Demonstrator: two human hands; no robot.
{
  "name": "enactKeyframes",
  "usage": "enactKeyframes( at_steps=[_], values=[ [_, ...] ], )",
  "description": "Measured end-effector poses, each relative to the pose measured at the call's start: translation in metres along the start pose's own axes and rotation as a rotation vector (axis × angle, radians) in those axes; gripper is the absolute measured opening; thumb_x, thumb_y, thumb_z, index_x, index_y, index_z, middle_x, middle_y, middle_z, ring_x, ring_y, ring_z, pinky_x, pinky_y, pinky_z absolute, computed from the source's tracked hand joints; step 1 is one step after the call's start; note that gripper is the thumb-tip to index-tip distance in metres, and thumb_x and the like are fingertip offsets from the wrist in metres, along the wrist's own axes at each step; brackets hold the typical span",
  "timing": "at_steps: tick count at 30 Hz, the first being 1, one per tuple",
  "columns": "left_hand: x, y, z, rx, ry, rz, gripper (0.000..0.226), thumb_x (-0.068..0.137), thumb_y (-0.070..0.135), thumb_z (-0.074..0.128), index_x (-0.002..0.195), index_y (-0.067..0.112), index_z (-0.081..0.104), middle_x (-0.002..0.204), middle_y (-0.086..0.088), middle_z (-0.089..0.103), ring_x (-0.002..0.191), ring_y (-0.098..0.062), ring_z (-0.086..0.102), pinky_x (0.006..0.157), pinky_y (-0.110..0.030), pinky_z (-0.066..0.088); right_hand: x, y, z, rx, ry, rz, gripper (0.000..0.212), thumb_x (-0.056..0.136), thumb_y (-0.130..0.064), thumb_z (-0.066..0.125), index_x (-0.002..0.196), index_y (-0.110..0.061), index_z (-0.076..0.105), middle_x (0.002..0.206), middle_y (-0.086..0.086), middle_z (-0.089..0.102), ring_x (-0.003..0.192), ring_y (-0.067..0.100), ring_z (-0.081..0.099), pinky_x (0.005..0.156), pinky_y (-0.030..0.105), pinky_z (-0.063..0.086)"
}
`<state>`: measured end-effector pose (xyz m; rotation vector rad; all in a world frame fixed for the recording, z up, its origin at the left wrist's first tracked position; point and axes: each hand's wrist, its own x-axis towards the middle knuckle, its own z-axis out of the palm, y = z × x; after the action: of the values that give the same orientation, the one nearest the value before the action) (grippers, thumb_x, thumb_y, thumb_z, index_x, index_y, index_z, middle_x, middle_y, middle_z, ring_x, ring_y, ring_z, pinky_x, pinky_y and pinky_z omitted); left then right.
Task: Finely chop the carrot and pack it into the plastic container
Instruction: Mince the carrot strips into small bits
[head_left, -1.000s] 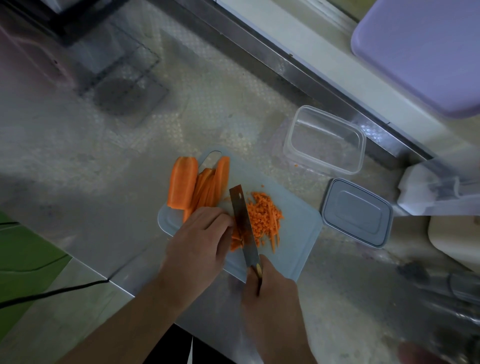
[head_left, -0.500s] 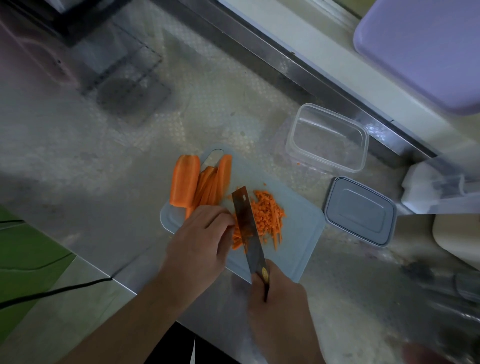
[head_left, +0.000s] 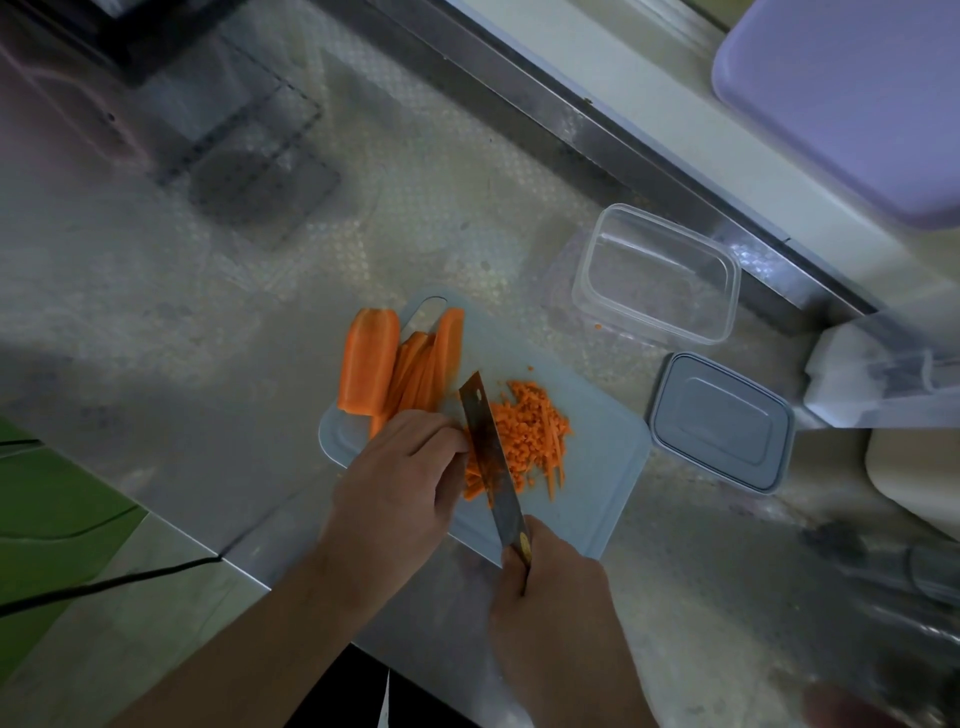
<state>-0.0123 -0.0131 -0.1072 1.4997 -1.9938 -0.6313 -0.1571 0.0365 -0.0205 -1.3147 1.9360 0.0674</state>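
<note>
Chopping in hand: right hand (head_left: 550, 597) wraps its grip round the knife (head_left: 488, 457), left hand (head_left: 400, 478) curled, pinning carrot strips (head_left: 415, 374) on the cutting board (head_left: 597, 467). Chopped carrot (head_left: 530, 436) piles right; plastic container (head_left: 654, 275) waits far right, seemingly unfilled. Next: probably finer cuts, fingertips tucked.

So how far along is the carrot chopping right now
Done: a pile of chopped carrot sits on the cutting board. In hand: the right hand grips the knife while the left hand holds strips. Left: the carrot sticks and carrot chunk; the plastic container holds nothing.
</note>
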Motion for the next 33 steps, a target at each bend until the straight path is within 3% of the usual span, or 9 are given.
enactKeyframes(
  at_steps=[3, 9, 17, 21, 26, 33],
  values=[
    [0.0, 0.001, -0.001, -0.001, 0.0, 0.001, 0.004, 0.091, 0.007, 0.076, 0.094, 0.01, 0.075, 0.099, 0.002, 0.068, 0.096, -0.017, 0.063, 0.087, -0.023, 0.048, 0.002, -0.001, 0.004, -0.019, -0.011, 0.015, 0.019, 0.105, -0.027, 0.042, 0.086, -0.03, 0.047, 0.074, -0.007, 0.057, 0.066, 0.009, 0.058, 0.055, 0.022, 0.043],
    [-0.002, 0.001, -0.001, 0.011, -0.012, 0.001, 0.002, 0.094, 0.011, 0.074, 0.096, 0.012, 0.074, 0.101, 0.004, 0.067, 0.098, -0.017, 0.063, 0.087, -0.025, 0.049, 0.003, 0.005, 0.015, 0.072, 0.042, 0.007, 0.014, 0.104, -0.03, 0.042, 0.095, -0.032, 0.052, 0.075, -0.007, 0.061, 0.07, 0.01, 0.062, 0.066, 0.029, 0.054],
    [-0.003, 0.004, -0.001, 0.024, 0.009, -0.015, 0.003, 0.093, 0.011, 0.074, 0.096, 0.011, 0.073, 0.101, 0.002, 0.066, 0.098, -0.016, 0.061, 0.088, -0.02, 0.045, 0.001, 0.012, 0.005, 0.162, 0.076, -0.024, 0.017, 0.103, -0.027, 0.05, 0.089, -0.036, 0.051, 0.064, -0.003, 0.059, 0.085, -0.003, 0.059, 0.064, 0.023, 0.047],
    [-0.004, 0.003, -0.001, 0.019, 0.037, -0.015, 0.004, 0.093, 0.012, 0.072, 0.097, 0.01, 0.073, 0.102, 0.001, 0.067, 0.099, -0.016, 0.059, 0.089, -0.017, 0.042, -0.004, 0.011, 0.003, 0.15, 0.056, -0.023, 0.011, 0.102, -0.027, 0.05, 0.095, -0.032, 0.057, 0.068, -0.002, 0.062, 0.088, -0.002, 0.058, 0.07, 0.028, 0.048],
    [-0.004, 0.002, -0.001, 0.028, 0.024, -0.017, 0.004, 0.093, 0.012, 0.073, 0.097, 0.011, 0.073, 0.103, 0.002, 0.067, 0.099, -0.017, 0.061, 0.087, -0.023, 0.046, -0.005, 0.008, 0.003, 0.122, 0.043, -0.018, 0.013, 0.104, -0.028, 0.049, 0.095, -0.038, 0.05, 0.07, -0.009, 0.06, 0.064, 0.004, 0.06, 0.063, 0.021, 0.048],
    [-0.004, 0.0, -0.001, 0.029, 0.004, -0.006, 0.006, 0.096, 0.015, 0.069, 0.098, 0.012, 0.073, 0.103, 0.002, 0.067, 0.1, -0.017, 0.062, 0.089, -0.022, 0.047, -0.003, 0.005, 0.004, 0.09, 0.022, -0.01, 0.01, 0.105, -0.03, 0.046, 0.102, -0.034, 0.055, 0.075, -0.01, 0.061, 0.066, 0.005, 0.058, 0.066, 0.019, 0.048]
  ],
)
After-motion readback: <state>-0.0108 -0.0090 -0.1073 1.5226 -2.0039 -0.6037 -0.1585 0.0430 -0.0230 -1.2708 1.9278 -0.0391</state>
